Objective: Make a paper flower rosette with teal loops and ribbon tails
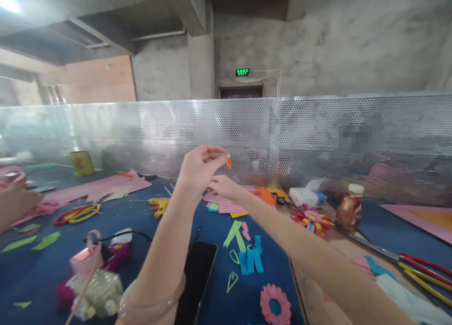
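My left hand (206, 162) is raised above the table with thumb and fingertips pinched together on a small pointed orange piece (229, 163), probably paper or felt. Just below it, my right hand (224, 186) reaches in from the right, fingers curled; their tips are partly behind my left wrist, so anything in them is hidden. Under my arms lie green strips (236, 235), blue strips (251, 260), a green teardrop loop (232, 282) and a pink ruffled ring (275, 304). A yellow glue gun (160, 206) rests left of my left forearm.
A black phone (197, 278) lies beneath my left forearm. Scissors (406, 261), a brown bottle (349, 208), a tissue box (308, 197) and a colourful flower (312, 218) are at right. Another person's hand (17, 202) is at far left near scissors (79, 213). A perforated metal panel (158, 136) stands behind.
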`<state>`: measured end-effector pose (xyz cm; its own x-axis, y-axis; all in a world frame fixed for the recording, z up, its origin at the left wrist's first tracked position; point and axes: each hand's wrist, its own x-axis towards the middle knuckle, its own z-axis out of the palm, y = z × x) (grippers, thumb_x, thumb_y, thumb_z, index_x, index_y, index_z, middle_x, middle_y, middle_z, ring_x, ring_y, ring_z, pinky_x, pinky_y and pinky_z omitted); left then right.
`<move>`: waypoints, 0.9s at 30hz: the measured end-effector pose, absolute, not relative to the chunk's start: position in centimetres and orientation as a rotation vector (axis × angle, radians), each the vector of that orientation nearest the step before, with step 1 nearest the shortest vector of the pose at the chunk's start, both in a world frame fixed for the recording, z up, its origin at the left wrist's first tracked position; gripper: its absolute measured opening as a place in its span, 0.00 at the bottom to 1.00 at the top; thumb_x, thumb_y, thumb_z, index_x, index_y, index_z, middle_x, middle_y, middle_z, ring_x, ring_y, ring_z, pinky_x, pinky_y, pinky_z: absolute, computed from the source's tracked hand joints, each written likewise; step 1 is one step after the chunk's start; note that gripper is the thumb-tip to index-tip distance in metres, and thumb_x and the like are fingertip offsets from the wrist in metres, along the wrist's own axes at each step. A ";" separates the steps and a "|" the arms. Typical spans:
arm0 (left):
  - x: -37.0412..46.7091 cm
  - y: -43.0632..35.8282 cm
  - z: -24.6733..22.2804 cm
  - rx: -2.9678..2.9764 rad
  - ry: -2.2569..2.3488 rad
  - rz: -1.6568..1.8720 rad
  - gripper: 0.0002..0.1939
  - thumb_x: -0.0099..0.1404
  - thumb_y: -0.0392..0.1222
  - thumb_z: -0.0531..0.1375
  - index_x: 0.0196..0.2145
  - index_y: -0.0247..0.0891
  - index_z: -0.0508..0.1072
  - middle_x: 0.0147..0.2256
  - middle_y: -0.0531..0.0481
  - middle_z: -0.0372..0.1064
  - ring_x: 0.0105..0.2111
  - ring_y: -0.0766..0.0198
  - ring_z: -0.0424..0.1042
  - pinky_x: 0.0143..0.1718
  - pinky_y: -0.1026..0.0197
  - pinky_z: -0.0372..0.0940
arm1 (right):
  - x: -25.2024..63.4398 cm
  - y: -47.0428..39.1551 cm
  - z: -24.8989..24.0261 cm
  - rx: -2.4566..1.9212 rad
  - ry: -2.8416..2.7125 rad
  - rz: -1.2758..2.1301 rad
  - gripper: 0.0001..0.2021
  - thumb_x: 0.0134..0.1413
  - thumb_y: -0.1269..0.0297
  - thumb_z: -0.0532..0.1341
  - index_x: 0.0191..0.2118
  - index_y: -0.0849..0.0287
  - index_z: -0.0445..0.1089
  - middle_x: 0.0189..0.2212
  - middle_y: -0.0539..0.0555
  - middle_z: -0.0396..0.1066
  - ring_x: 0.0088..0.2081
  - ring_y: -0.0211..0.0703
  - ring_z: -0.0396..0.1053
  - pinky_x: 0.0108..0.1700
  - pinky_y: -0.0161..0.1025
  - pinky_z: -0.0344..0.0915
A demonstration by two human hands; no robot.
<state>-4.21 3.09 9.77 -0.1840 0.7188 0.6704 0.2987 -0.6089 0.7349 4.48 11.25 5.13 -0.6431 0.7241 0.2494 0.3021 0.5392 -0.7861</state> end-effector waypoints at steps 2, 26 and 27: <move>-2.6 3.6 9.1 1.862 1.130 1.680 0.09 0.50 0.40 0.59 0.31 0.38 0.70 0.30 0.47 0.71 0.30 0.63 0.69 0.31 0.62 0.62 | 8.6 10.5 4.4 -0.888 -2.104 0.941 0.10 0.57 0.66 0.49 0.38 0.64 0.64 0.32 0.53 0.66 0.30 0.36 0.66 0.32 0.37 0.64; 6.8 -0.3 -3.2 1.858 1.006 0.815 0.11 0.48 0.38 0.59 0.33 0.35 0.69 0.28 0.49 0.73 0.31 0.62 0.71 0.33 0.62 0.63 | 23.7 -1.4 -6.9 -1.267 -2.071 0.390 0.09 0.48 0.60 0.53 0.25 0.57 0.66 0.17 0.47 0.59 0.19 0.36 0.55 0.21 0.33 0.50; 6.8 -0.3 -3.2 1.849 1.011 0.808 0.12 0.48 0.38 0.59 0.33 0.35 0.69 0.27 0.49 0.73 0.31 0.62 0.71 0.33 0.62 0.62 | 23.7 -1.6 -6.8 -1.278 -2.075 0.388 0.09 0.48 0.60 0.53 0.25 0.57 0.66 0.17 0.47 0.59 0.19 0.36 0.55 0.21 0.33 0.50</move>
